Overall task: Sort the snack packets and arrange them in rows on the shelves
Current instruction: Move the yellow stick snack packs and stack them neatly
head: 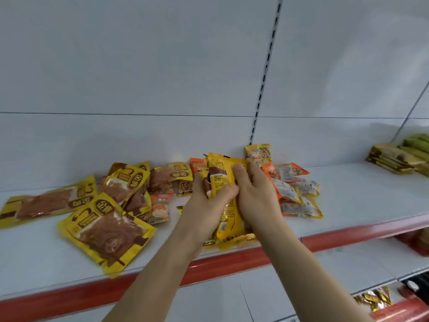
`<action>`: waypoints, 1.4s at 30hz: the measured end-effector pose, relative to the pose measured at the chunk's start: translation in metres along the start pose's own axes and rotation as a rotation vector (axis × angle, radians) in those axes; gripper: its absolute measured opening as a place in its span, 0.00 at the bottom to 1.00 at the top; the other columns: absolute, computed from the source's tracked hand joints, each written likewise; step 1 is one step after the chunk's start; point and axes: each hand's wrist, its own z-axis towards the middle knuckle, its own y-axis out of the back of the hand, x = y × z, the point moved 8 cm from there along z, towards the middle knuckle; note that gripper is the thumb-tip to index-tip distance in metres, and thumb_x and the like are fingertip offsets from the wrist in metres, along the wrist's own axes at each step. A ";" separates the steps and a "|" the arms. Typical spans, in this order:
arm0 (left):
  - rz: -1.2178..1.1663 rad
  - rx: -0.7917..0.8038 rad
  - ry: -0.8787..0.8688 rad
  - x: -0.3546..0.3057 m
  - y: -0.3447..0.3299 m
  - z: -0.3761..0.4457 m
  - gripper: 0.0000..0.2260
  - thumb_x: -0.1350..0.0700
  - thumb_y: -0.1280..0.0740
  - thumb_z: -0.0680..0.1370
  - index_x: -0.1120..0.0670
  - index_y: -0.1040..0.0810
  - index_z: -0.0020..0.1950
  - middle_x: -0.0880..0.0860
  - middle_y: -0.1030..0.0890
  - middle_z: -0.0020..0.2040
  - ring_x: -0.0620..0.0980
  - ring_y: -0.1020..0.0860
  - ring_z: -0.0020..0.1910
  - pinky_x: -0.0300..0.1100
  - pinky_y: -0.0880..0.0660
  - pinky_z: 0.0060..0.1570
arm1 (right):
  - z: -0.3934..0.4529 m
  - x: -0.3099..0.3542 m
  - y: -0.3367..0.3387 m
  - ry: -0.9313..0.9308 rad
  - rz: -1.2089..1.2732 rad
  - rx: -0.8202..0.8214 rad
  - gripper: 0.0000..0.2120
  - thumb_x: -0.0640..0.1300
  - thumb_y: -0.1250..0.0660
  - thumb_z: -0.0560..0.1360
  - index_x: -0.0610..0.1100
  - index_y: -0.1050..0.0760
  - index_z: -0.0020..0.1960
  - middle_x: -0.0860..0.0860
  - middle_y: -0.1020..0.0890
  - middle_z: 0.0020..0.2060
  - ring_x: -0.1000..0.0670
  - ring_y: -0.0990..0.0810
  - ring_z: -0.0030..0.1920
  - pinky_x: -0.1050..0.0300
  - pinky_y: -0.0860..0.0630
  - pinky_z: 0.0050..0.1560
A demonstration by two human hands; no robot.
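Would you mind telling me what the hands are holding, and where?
Both hands, left and right, grip a bunch of yellow snack packets around its middle.

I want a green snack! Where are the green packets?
In the head view, the green packets sit at the far right of the shelf, against the back wall, behind a stack of yellow packets.

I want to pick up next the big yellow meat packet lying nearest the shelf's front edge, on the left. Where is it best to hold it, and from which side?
Grip the big yellow packet by its lower corner, which seems to reach the shelf's red front edge. Come from the front, thumb on top. It lies flat and skewed, so that corner is probably the easiest to pinch. The left hand is nearer, but both hands hold packets.
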 end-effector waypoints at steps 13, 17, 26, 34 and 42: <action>0.159 0.248 0.021 0.000 -0.281 0.013 0.18 0.37 0.35 0.80 0.37 0.32 0.68 0.33 0.24 0.60 0.35 0.25 0.56 0.42 0.33 0.57 | 0.019 -0.090 0.259 -0.089 0.363 0.241 0.12 0.49 0.39 0.83 0.55 0.24 0.65 0.47 0.14 0.53 0.43 0.14 0.53 0.40 0.19 0.57; 0.248 0.343 0.070 0.012 -0.362 0.032 0.28 0.31 0.37 0.78 0.36 0.36 0.77 0.40 0.27 0.66 0.43 0.25 0.61 0.47 0.34 0.60 | 0.039 -0.121 0.335 -0.046 0.321 0.167 0.12 0.44 0.38 0.83 0.54 0.24 0.64 0.46 0.14 0.54 0.43 0.14 0.52 0.42 0.18 0.53; 0.060 0.358 0.007 0.033 -0.503 0.096 0.23 0.55 0.33 0.66 0.47 0.26 0.62 0.48 0.16 0.46 0.48 0.16 0.45 0.48 0.19 0.44 | 0.112 -0.185 0.452 0.078 0.115 0.066 0.18 0.39 0.33 0.80 0.52 0.30 0.67 0.54 0.16 0.55 0.51 0.17 0.56 0.47 0.19 0.55; 0.156 0.432 0.011 0.069 -0.584 0.163 0.30 0.64 0.32 0.70 0.44 0.33 0.69 0.49 0.18 0.54 0.47 0.19 0.54 0.43 0.22 0.50 | 0.197 -0.234 0.507 0.091 0.008 0.025 0.40 0.30 0.34 0.69 0.54 0.39 0.76 0.41 0.18 0.48 0.37 0.18 0.47 0.34 0.20 0.48; 0.331 0.378 -0.003 0.086 -0.604 0.181 0.26 0.67 0.32 0.78 0.43 0.33 0.69 0.47 0.16 0.54 0.40 0.16 0.49 0.34 0.22 0.44 | 0.235 -0.279 0.513 0.033 -0.074 0.299 0.31 0.32 0.31 0.74 0.53 0.35 0.70 0.63 0.19 0.40 0.62 0.22 0.41 0.65 0.25 0.42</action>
